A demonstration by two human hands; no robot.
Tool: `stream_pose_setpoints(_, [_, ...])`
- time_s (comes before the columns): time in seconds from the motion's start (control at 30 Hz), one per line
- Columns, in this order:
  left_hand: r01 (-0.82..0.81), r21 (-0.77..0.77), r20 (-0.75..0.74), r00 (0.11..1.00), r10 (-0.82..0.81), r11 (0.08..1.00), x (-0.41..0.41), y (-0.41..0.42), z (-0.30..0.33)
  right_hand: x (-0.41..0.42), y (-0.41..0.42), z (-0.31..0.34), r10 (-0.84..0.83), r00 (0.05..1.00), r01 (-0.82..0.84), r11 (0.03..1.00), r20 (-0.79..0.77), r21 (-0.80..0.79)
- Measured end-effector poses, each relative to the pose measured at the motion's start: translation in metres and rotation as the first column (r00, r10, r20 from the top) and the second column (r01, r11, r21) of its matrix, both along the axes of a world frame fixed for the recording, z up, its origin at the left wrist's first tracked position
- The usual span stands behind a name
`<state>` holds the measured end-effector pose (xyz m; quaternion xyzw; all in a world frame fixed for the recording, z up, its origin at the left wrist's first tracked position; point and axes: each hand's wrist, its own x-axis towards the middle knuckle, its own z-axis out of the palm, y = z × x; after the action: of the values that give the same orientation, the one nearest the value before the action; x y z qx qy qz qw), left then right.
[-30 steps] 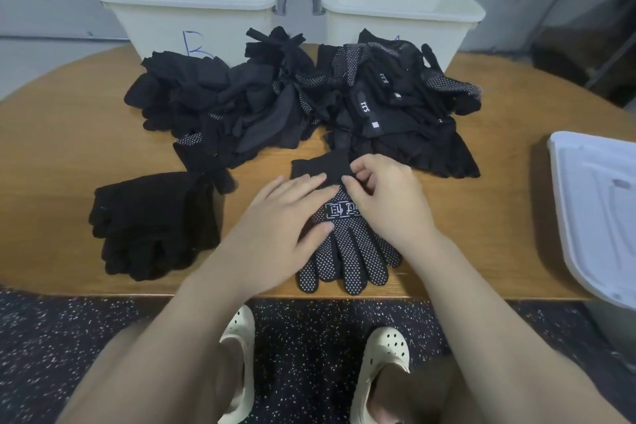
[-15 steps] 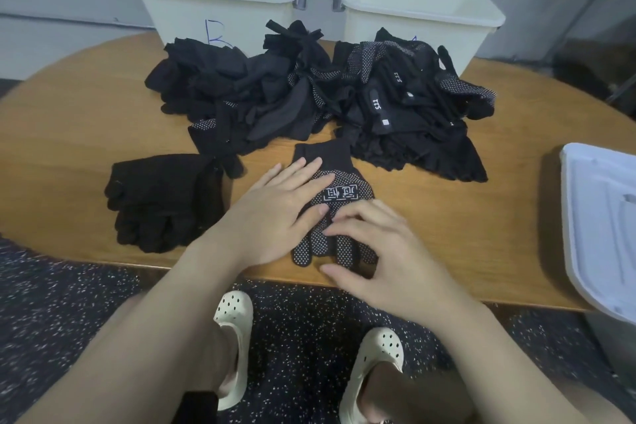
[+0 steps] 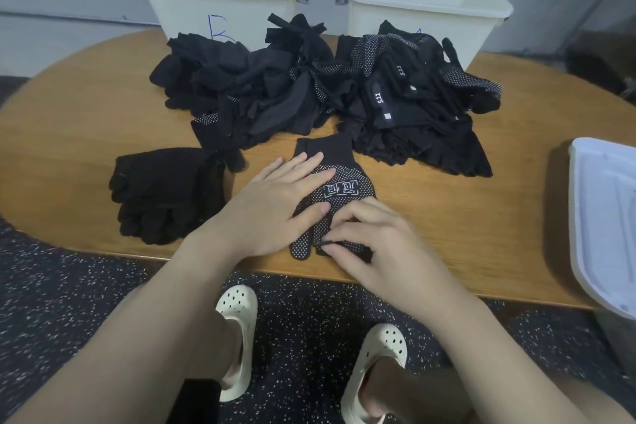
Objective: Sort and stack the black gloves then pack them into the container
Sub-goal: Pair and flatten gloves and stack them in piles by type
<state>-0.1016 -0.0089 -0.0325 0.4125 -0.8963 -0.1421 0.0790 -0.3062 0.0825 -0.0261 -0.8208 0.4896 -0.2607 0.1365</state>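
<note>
Table [image 3: 86, 134] edge: dotted glove [image 3: 340, 189] under fingers [image 3: 306, 163].

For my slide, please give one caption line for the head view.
Left hand presses flat on a dotted glove while right hand pinches its finger ends, unsorted glove pile behind.
</note>
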Motion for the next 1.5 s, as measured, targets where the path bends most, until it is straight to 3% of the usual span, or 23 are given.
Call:
stream_pose_setpoints(0.2, [-0.001,0.008,-0.007,1.000,0.001,1.000,0.000,0.001,-0.001,-0.010,0.006,0.004,0.018,1.000,-0.020,0.995,0.025,0.101])
stream_pose_setpoints(0.47, [-0.009,0.004,-0.014,1.000,0.009,1.000,0.000,0.001,0.000,-0.007,0.002,0.003,-0.014,1.000,0.015,0.999,-0.027,0.035])
stream_pose_setpoints(0.97, [-0.013,-0.002,-0.017,1.000,0.013,1.000,0.001,0.000,0.000,-0.004,0.000,0.003,-0.118,0.976,0.103,0.990,0.183,0.091])
stream_pose_setpoints(1.07, [-0.002,-0.008,-0.009,1.000,0.002,1.000,0.000,0.002,0.000,-0.002,0.000,0.004,-0.192,0.980,0.190,0.981,0.041,0.048])
stream_pose_setpoints(1.27, [-0.110,-0.078,-0.012,0.994,0.109,0.991,-0.005,0.015,0.004,0.005,-0.003,0.008,-0.145,0.921,0.237,0.945,-0.360,0.225])
stream_pose_setpoints(1.37, [-0.162,-0.095,-0.081,0.985,0.154,0.982,-0.010,0.012,0.005,0.008,-0.004,0.015,-0.196,0.910,0.269,0.950,-0.364,0.161])
stream_pose_setpoints(1.5, [-0.192,-0.106,-0.096,0.979,0.182,0.976,-0.012,0.000,0.004,0.014,-0.014,0.015,-0.311,0.920,0.322,0.947,-0.238,0.011])
